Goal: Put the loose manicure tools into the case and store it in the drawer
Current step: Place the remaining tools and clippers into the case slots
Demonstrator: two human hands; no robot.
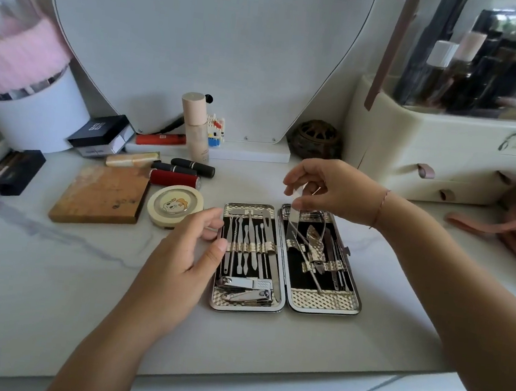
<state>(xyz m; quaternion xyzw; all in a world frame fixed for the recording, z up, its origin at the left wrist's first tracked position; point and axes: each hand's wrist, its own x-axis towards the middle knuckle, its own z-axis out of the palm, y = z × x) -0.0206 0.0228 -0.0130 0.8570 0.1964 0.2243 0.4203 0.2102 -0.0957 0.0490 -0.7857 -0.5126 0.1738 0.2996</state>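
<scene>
Pinching a nail file (293,218) by its upper end, the right hand (330,187) holds it tip-down over the open case (289,260) — right half. The left hand (187,251) rests loosely curled at the case's left edge — holding nothing.

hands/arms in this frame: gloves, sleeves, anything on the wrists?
No gloves and no sleeves in view: both forearms are bare up to the frame edge. The right hand has a thin reddish string bracelet around its wrist. The left hand shows no ring, watch or band. Nails look short and unpainted.
</scene>
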